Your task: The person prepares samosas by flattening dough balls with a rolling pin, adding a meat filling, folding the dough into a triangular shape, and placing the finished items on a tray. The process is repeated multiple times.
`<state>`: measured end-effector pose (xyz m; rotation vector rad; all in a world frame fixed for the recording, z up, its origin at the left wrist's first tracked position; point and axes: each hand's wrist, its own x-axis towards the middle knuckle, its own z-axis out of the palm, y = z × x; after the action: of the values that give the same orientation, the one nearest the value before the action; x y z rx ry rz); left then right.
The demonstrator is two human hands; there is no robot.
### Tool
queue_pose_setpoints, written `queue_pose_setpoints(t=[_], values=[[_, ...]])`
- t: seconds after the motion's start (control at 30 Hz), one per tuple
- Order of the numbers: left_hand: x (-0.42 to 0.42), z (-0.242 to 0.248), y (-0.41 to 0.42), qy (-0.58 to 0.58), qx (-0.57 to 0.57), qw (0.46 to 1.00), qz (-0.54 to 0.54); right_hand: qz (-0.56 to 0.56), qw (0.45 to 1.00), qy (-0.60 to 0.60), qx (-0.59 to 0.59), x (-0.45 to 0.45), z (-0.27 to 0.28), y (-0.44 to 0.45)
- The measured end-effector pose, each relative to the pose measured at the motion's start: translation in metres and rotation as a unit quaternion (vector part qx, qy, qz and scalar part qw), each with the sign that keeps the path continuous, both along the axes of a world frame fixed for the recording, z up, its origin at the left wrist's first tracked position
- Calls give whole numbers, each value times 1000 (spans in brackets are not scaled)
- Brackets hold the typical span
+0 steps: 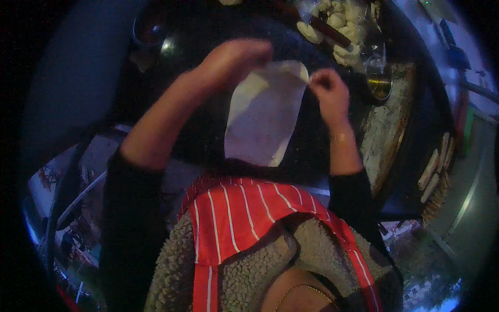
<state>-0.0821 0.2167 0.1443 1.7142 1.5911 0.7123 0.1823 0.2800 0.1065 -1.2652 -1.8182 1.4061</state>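
Note:
A thin, pale sheet that looks like rolled dough (265, 117) stretches over the dark countertop in front of me. My right hand (331, 89) pinches its upper right corner between thumb and fingers, and the edge curls up there. My left hand (249, 54) is bent over the sheet's upper left end. Its fingertips are blurred and partly hidden, so I cannot tell whether they grip the sheet. A shadow falls across the sheet's middle.
Pale dough pieces (343, 23) lie at the upper right, with a dark wooden rolling pin (331, 31) across them. A glass of yellow liquid (379, 84) stands by a worn wooden board (384, 117). Several pale sticks (429, 171) lie at the far right. A round dark bowl (135, 31) sits upper left.

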Motion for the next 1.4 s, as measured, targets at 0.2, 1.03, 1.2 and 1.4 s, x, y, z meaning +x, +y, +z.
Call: queue_pose_setpoints(t=[0.2,1.03,1.2,1.4], values=[[24,-2,-185,160,51,969,-183,129,985,-33,106,71,-9,-134],[62,-60,-146,305,35,950,61,135,945,-82,285,57,-33,-130],[92,-68,-165,200,82,976,-14,174,912,-184,322,64,-51,-154],[138,-78,-162,195,49,976,-86,91,946,-138,280,68,-69,-157]])
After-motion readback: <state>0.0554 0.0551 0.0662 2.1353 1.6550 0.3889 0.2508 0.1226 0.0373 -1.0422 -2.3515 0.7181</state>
